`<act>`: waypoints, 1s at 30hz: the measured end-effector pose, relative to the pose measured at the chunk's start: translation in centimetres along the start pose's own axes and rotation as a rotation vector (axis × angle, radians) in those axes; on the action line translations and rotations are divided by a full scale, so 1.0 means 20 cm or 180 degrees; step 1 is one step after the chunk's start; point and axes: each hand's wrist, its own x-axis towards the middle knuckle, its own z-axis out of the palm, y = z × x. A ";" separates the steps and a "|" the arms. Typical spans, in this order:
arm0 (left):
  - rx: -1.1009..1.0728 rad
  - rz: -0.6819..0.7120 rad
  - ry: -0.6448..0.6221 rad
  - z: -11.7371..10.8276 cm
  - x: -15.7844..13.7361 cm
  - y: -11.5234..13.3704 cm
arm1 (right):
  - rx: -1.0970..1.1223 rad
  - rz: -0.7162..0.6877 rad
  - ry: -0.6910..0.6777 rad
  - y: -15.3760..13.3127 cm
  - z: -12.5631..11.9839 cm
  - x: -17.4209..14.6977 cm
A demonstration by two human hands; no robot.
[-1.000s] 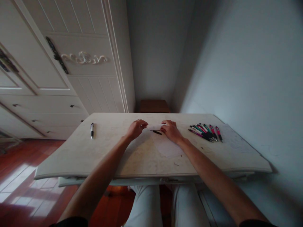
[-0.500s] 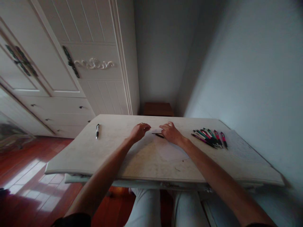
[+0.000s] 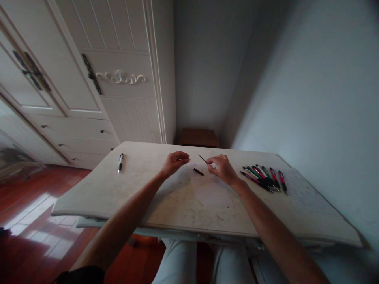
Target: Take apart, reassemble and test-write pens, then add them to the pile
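Note:
Pinched in the fingers of my right hand (image 3: pixel 219 167) is a thin dark pen refill (image 3: pixel 202 158), its tip pointing up and left. My left hand (image 3: pixel 176 163) is closed at the fingertips a little to the left; whatever they hold, if anything, is too small to make out. Between and just below the hands, a short black pen barrel piece (image 3: pixel 198 172) lies on a sheet of white paper (image 3: pixel 213 193). Both hands are just above the table (image 3: pixel 166 209).
A bunch of coloured pens (image 3: pixel 263 177) lies to the right, beside a written sheet (image 3: pixel 308 193). One white and black pen (image 3: pixel 121 163) lies at the left. Small dark bits (image 3: pixel 220 217) are near the front edge. A wall (image 3: pixel 325 98) borders the right side.
My right hand has lifted the refill off the paper and moved slightly right, tilting it upward. The black barrel piece stays on the paper. My left hand has barely moved.

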 end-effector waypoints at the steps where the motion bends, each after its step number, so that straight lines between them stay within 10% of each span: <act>1: -0.0257 -0.0087 -0.0033 0.01 0.00 0.00 | 0.0055 0.0037 0.0042 0.00 -0.01 0.00; 11: -0.1010 -0.0389 0.0152 -0.01 -0.01 0.06 | 0.1205 0.0549 -0.0063 0.04 -0.08 -0.01; 30: -0.0491 -0.0424 -0.0125 0.01 -0.02 0.01 | 0.1086 0.0514 -0.0056 0.08 -0.02 -0.02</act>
